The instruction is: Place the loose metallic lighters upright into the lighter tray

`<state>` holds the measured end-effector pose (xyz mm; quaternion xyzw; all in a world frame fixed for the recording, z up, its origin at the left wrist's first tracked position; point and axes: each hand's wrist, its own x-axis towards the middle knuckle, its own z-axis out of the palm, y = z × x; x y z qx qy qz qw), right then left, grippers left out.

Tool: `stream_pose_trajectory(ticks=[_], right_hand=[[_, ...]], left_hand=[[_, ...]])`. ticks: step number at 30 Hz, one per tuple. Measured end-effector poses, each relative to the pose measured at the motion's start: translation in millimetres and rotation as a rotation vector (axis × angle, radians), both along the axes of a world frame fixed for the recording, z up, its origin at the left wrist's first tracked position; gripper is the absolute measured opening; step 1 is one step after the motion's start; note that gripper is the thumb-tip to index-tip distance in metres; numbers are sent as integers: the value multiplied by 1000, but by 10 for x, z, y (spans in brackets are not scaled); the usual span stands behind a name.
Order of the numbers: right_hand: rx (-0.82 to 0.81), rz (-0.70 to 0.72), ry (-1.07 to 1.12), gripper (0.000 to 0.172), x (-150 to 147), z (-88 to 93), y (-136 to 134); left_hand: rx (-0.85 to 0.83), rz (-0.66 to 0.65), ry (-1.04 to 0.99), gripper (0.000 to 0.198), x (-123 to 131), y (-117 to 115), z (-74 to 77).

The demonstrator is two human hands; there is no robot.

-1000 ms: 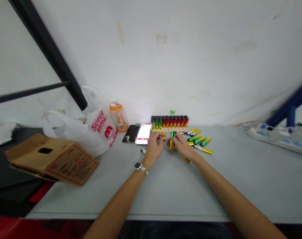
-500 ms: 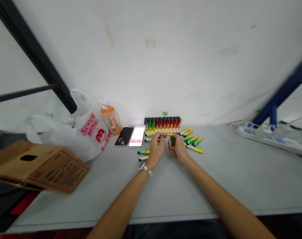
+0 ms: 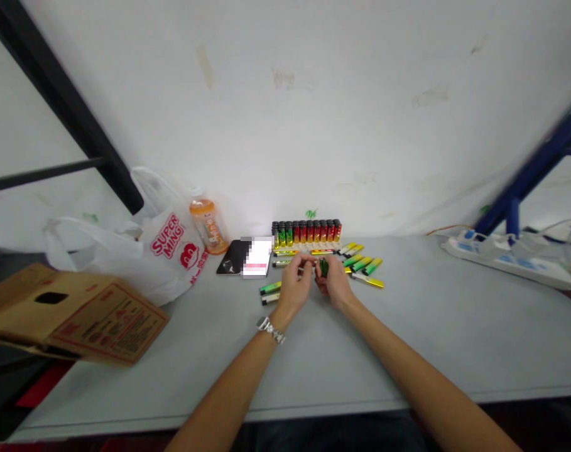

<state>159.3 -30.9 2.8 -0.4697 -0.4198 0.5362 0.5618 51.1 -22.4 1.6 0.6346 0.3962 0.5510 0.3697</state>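
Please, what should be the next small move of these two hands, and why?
Probably, I would bring the left hand gently to the green item in the right hand. The right hand grips this item, and the left hand is close beside it; whether the left hand pinches something small, I cannot tell.

Grey table; coloured cylinders, bottle, bag

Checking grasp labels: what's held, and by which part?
Right hand holds a green lighter-like item; exact part gripped is hidden by the hand. Left hand: can't tell.
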Motion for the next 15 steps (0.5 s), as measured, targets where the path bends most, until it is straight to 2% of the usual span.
stream_pose_trajectory(ticks=[6,9,12,15], right_hand=[[-59,66,138,58,-4,28,-12],[-44,42,87,52,-3,29,-18],[28,-14,-41,41,-4,24,-30],[91,-48,-116,37,-11,19,-42]], left_hand=[[11,7,15,13,-6,-7,2],[20,15,27,12,-8,-4,-4],[17,16,16,12,-4,0,-9],[11,0,-2,12,2,0,-15]])
